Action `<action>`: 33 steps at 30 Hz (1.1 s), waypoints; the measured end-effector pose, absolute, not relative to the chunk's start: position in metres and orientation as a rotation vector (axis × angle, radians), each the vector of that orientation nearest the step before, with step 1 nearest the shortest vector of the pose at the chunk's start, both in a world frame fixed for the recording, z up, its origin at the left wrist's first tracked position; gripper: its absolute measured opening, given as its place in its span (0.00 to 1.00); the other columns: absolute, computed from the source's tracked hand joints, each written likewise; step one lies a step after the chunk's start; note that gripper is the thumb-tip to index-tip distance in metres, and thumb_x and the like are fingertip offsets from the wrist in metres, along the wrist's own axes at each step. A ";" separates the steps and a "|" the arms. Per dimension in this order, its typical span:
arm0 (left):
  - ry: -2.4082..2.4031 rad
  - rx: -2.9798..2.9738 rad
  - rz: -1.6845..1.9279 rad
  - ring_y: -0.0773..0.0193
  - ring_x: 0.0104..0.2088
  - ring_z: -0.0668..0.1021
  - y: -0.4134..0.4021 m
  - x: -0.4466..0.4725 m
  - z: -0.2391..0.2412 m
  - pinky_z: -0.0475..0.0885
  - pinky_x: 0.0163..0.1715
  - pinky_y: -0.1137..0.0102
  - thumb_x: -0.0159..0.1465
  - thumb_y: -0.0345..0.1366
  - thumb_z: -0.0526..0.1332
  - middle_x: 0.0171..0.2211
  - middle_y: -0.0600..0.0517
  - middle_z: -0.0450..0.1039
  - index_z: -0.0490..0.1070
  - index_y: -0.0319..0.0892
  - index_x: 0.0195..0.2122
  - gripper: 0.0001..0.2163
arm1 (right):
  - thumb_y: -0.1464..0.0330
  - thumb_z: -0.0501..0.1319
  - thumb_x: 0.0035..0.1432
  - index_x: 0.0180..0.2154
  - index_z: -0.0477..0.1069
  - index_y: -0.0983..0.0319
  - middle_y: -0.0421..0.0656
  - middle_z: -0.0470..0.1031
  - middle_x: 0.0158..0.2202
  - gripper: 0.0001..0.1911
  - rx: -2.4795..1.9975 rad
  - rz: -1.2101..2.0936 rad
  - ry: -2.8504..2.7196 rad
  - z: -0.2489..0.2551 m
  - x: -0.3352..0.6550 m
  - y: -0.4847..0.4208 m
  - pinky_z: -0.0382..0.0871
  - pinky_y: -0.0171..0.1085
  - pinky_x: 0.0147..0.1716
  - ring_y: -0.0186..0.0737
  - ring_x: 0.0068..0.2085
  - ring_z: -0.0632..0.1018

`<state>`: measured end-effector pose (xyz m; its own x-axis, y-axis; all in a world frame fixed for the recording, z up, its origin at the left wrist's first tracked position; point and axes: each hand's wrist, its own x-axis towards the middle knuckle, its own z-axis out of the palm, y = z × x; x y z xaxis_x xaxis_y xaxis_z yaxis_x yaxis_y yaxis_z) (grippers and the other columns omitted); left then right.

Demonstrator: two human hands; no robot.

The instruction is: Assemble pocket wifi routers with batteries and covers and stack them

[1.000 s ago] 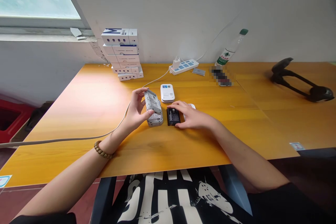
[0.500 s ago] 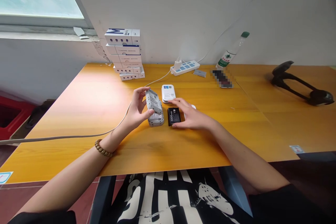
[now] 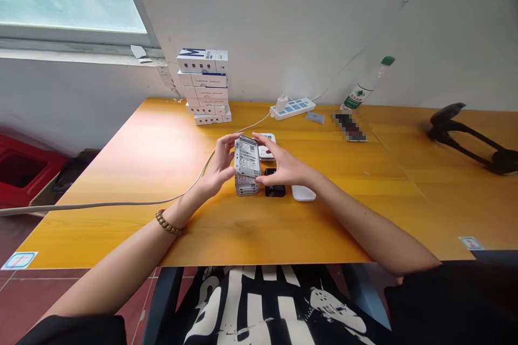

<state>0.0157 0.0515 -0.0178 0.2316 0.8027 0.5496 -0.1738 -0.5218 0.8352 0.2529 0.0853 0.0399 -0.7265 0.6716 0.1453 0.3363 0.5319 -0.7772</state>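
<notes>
Both my hands hold a grey-white pocket device (image 3: 247, 156) upright, its labelled back with a QR code facing me. My left hand (image 3: 220, 163) grips its left side, and my right hand (image 3: 280, 164) reaches over from the right, with fingertips at its top and thumb at its lower edge. Directly below it sits a stack of similar grey-white devices (image 3: 246, 187). A black battery (image 3: 275, 190) lies just right of that stack. Behind my hands, a white device (image 3: 267, 145) is partly hidden. A white oval piece (image 3: 303, 193) lies to the right.
A tower of white boxes (image 3: 204, 86) stands at the back left of the orange wooden table (image 3: 121, 183). Along the wall are a power strip (image 3: 293, 108) and a plastic bottle (image 3: 366, 83). A black stand (image 3: 471, 137) lies far right. A grey cable (image 3: 121, 205) crosses the left.
My right hand has moved left from the battery onto the grey-white device, uncovering the white oval piece. The device now stands more upright, and the view has shifted slightly.
</notes>
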 end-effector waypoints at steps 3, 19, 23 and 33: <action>0.756 1.573 1.419 0.46 0.71 0.65 0.059 0.012 -0.033 0.63 0.69 0.46 0.69 0.69 0.55 0.71 0.44 0.60 0.62 0.54 0.64 0.32 | 0.61 0.75 0.51 0.78 0.46 0.52 0.54 0.57 0.76 0.60 -0.884 0.951 -2.476 0.034 0.254 0.087 0.55 0.65 0.73 0.66 0.76 0.58; 0.852 1.484 1.217 0.50 0.63 0.75 0.051 0.021 -0.039 0.72 0.63 0.54 0.74 0.63 0.53 0.62 0.45 0.70 0.66 0.49 0.64 0.28 | 0.56 0.75 0.54 0.78 0.47 0.55 0.56 0.55 0.77 0.59 -0.922 0.947 -2.584 0.018 0.255 0.086 0.52 0.63 0.74 0.64 0.78 0.55; 0.852 1.438 1.233 0.50 0.61 0.76 0.051 0.026 -0.040 0.74 0.61 0.54 0.73 0.63 0.54 0.62 0.45 0.70 0.66 0.49 0.64 0.28 | 0.55 0.75 0.55 0.78 0.47 0.54 0.54 0.56 0.77 0.58 -0.886 0.932 -2.583 0.016 0.256 0.086 0.52 0.61 0.75 0.63 0.78 0.55; 0.873 1.274 1.391 0.51 0.57 0.77 0.056 0.037 -0.041 0.75 0.57 0.54 0.70 0.70 0.50 0.55 0.46 0.73 0.68 0.51 0.57 0.31 | 0.56 0.74 0.57 0.78 0.44 0.54 0.53 0.53 0.78 0.59 -0.845 0.935 -2.607 0.017 0.254 0.084 0.48 0.61 0.76 0.62 0.79 0.52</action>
